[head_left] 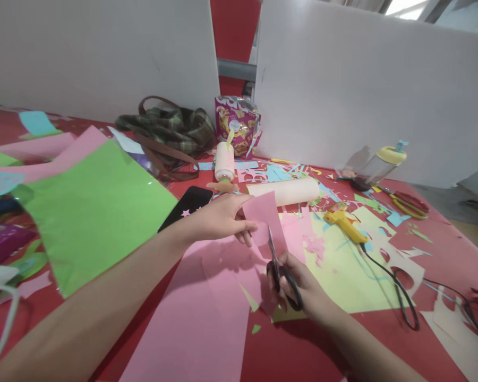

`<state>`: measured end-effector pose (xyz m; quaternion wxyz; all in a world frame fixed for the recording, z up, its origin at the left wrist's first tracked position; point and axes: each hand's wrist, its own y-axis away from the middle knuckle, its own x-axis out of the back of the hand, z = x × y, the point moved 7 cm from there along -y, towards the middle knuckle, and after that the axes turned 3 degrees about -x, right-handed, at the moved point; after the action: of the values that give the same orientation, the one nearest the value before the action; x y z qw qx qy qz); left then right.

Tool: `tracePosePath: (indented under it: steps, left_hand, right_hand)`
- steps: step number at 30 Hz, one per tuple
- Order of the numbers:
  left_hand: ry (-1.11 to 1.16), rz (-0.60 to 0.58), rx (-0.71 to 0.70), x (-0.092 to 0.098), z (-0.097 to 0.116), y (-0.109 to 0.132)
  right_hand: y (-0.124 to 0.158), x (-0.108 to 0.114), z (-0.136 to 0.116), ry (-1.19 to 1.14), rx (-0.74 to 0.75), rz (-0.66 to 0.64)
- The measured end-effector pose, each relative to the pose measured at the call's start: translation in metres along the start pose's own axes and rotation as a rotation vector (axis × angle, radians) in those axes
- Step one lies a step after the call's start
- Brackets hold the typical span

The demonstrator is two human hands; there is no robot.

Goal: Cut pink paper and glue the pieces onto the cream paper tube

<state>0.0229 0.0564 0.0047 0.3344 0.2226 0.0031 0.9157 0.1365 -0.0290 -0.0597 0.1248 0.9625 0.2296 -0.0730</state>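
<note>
My left hand pinches a small pink paper piece by its left edge and holds it up above the table. My right hand grips black-handled scissors from below, blades pointing up into the bottom edge of that pink piece. Under both hands lie a large pink sheet and a pale yellow sheet with cut-outs.
A big green sheet lies at left, a black phone beside it. A cream paper roll, a yellow glue gun with black cord, red-yellow scissors, a bottle, a plaid bag and scraps crowd the red table.
</note>
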Motion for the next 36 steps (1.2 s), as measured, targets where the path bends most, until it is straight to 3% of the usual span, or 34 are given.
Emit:
tracePosePath:
  steps: [13, 36]
  left_hand:
    - [0.030, -0.030, -0.035, -0.0021, -0.0019, -0.0015]
    - [0.128, -0.107, 0.063, -0.0087, -0.0038, 0.0005]
  right_hand:
    - [0.0016, 0.0050, 0.0059, 0.060, -0.020, 0.034]
    - [-0.0003, 0.0013, 0.0056, 0.023, -0.072, 0.024]
